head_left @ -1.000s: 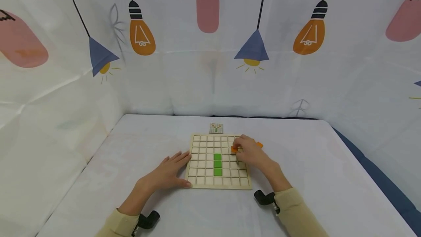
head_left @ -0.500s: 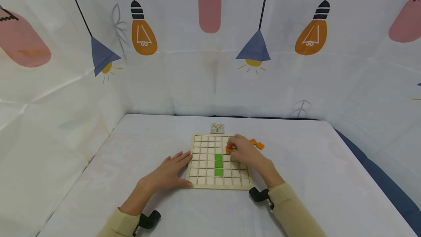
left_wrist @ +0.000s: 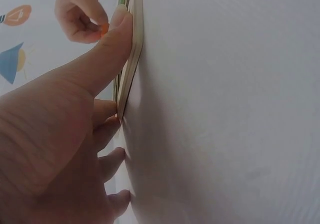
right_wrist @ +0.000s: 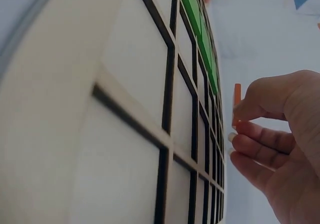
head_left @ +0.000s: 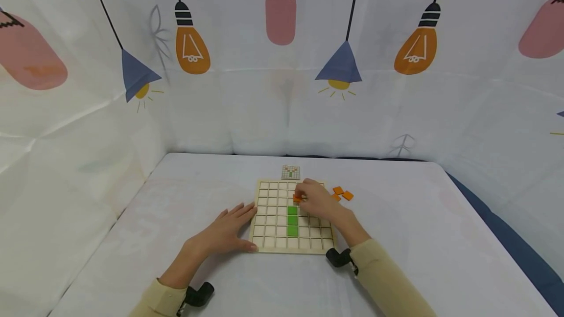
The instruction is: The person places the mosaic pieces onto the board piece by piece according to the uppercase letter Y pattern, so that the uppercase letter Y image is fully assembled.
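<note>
Tile of plain orange [head_left: 297, 198], small and flat, is pinched by the right hand [head_left: 315, 199] in the head view, over the wooden grid board [head_left: 293, 252] and just beyond the far end of a column of three green tiles [head_left: 293, 220]. Curled fingers hide much of it, so I cannot tell its long axis from there. The left hand [head_left: 229, 230] lies with fingers extended and spread, touching the board's left edge, its thumb at the near corner. Three loose orange tiles [head_left: 347, 195] lie on the white tabletop [head_left: 387, 204] near the board's far right corner. A small grid-patterned card [head_left: 291, 172] sits just past the far edge; a lamp-printed curtain [head_left: 282, 106] hangs behind. The right hand blocks several squares from sight.

In the left wrist view, the left thumb touches the board's rim, and past it only a bit of the pinched piece shows.

In the right wrist view, the piece appears edge-on, a slim bar running up and down between thumb and fingers, its upper end sticking out free. A gap shows between it and the board.
</note>
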Demonstrator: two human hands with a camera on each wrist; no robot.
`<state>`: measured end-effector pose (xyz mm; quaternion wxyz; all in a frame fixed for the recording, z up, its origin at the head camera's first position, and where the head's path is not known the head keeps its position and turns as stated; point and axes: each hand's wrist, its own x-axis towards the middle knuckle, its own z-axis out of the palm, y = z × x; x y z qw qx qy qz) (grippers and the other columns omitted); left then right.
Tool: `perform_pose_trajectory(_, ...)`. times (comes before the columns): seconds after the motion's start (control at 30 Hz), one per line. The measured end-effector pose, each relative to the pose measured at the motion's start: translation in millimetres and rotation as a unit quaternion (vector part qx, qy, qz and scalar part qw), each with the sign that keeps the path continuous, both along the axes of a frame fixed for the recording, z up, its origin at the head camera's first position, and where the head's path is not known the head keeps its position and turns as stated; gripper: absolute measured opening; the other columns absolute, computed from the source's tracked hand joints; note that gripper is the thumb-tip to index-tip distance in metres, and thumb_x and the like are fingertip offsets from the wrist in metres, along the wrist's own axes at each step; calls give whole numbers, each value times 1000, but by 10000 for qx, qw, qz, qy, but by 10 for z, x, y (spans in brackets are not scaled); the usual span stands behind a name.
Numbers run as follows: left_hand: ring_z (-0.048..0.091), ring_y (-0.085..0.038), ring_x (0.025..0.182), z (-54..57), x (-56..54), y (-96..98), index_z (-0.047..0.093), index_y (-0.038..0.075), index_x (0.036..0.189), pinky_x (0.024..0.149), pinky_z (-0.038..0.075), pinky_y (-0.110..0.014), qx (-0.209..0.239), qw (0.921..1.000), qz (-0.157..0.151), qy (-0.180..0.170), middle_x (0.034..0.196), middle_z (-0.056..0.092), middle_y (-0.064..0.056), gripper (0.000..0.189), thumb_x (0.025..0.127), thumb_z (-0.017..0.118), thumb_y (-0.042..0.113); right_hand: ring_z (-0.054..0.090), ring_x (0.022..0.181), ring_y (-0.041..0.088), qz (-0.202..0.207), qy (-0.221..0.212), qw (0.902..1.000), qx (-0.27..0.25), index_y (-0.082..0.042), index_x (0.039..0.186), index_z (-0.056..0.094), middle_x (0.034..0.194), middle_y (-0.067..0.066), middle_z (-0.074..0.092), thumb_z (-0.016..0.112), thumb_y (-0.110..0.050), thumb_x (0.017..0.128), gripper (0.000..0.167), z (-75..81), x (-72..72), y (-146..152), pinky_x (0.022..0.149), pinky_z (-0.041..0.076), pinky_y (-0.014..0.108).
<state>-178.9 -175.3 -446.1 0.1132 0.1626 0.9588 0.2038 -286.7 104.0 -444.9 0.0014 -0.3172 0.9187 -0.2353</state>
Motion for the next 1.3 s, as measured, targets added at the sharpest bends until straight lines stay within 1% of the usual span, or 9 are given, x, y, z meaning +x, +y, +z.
perform_pose_trajectory(0.27, 16, -31, 155, -4, -2, -12, 28, 17, 158, 122, 14, -64, 38, 10000, -42, -10, 167, 23, 0, 103, 78, 77, 57, 46, 78, 13, 329, 342, 9987, 206, -13, 94, 66, 91, 0, 58, 64, -1, 85, 15, 5, -36, -137, 71, 44, 28)
perform_pose_trajectory(0.47, 17, -31, 155, -42, -24, -30, 27, 17, 158, 122, 15, -64, 5, 10000, -69, 34, 167, 23, 1, 104, 77, 76, 60, 49, 81, 13, 423, 323, 9982, 284, -14, 95, 66, 93, -1, 60, 64, -3, 86, 14, 12, -63, -224, 71, 46, 29)
perform_pose_trajectory(0.6, 17, -31, 155, -66, -36, -42, 27, 18, 158, 121, 16, -64, -13, 9999, -101, 83, 167, 22, 1, 105, 76, 75, 62, 53, 86, 14, 418, 359, 9977, 404, -14, 97, 67, 96, -1, 63, 63, -3, 87, 15, 18, -76, -287, 76, 50, 29)
perform_pose_trajectory(0.77, 17, -32, 155, -73, -36, -48, 28, 17, 158, 121, 16, -65, -2, 9998, -156, 101, 167, 22, 1, 105, 76, 75, 62, 54, 90, 15, 462, 422, 9965, 559, -14, 98, 67, 97, 0, 63, 62, -4, 87, 15, 17, -92, -365, 78, 50, 30)
perform_pose_trajectory(0.97, 17, -33, 155, -73, -33, -50, 27, 18, 158, 121, 16, -65, 4, 9997, -185, 133, 167, 22, 1, 104, 77, 75, 62, 51, 83, 13, 517, 458, 9958, 593, -14, 96, 66, 94, -1, 59, 63, -4, 88, 13, 39, -102, -447, 73, 48, 28)
perform_pose_trajectory(1.2, 19, -33, 155, -97, -33, -46, 28, 19, 158, 120, 18, -65, -76, 9996, -200, 202, 166, 23, 3, 106, 75, 74, 65, 48, 78, 12, 510, 500, 9934, 893, -16, 97, 66, 91, -3, 56, 64, -6, 88, 13, 53, -153, -546, 67, 43, 23)
perform_pose_trajectory(1.3, 19, -33, 154, -98, -25, -49, 29, 19, 158, 120, 18, -65, -56, 9996, -183, 212, 166, 24, 3, 105, 75, 75, 64, 47, 76, 11, 585, 572, 9923, 929, -15, 97, 66, 91, -1, 57, 64, -6, 89, 12, 71, -157, -582, 65, 42, 23)
